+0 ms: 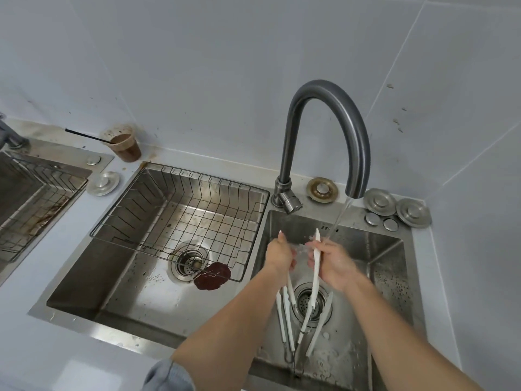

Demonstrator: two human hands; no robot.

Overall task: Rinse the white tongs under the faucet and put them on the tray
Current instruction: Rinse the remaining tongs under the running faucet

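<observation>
Both my hands are in the right sink basin point(386, 249) under the grey gooseneck faucet point(324, 94). Water point(342, 214) runs from the spout and lands by my right hand point(335, 263). That hand grips a long white tong arm point(315, 275), which stands nearly upright with its tip above the fingers. My left hand point(279, 253) is closed on another white tong arm point(291, 290) that hangs below it. More white tongs point(283, 320) lie on the basin floor around the drain point(310, 301). The wire tray point(180, 210) rests over the left basin, holding nothing.
A brown patch point(211, 276) lies by the left basin's drain point(189, 262). A cup of brown drink with a black straw point(124, 143) stands at the wall. Metal sink plugs point(397, 207) sit behind the right basin. A second wire rack point(36, 190) is at the far left.
</observation>
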